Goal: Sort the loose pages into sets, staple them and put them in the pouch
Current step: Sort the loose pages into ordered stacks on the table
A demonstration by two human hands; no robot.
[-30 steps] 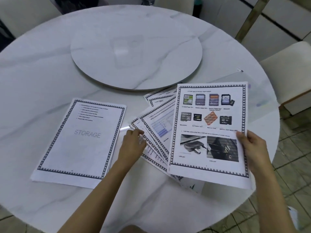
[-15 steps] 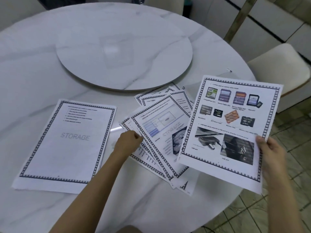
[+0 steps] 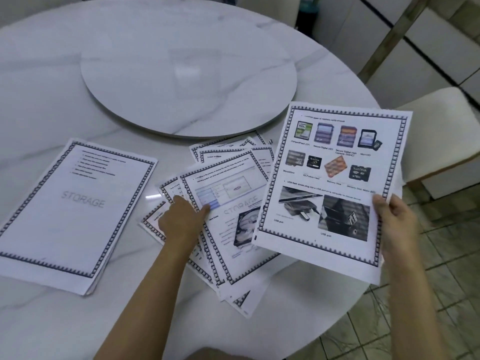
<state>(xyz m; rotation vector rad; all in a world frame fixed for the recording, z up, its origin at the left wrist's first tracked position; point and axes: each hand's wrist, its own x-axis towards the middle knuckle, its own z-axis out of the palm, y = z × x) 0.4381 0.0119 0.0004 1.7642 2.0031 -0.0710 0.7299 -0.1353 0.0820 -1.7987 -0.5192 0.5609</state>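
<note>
My right hand (image 3: 397, 224) grips a printed page with memory-card and USB pictures (image 3: 330, 178) by its right edge, holding it lifted over the table's right side. My left hand (image 3: 181, 219) rests on a fanned heap of several bordered loose pages (image 3: 233, 219), its thumb pressing the top sheet with a hard-disk picture. To the left lies a neat set of pages headed STORAGE (image 3: 75, 214), flat on the round marble table (image 3: 52, 87). A pouch and a stapler do not show plainly.
A round marble turntable (image 3: 189, 68) sits raised at the table's middle. A small metal object (image 3: 271, 141) lies by the far pages. A white cushioned chair (image 3: 441, 133) stands to the right, over a tiled floor (image 3: 441, 294).
My right hand has carried the picture page to the right and tilted it, uncovering the hard-disk sheet. My left hand slid a little right onto that sheet.
</note>
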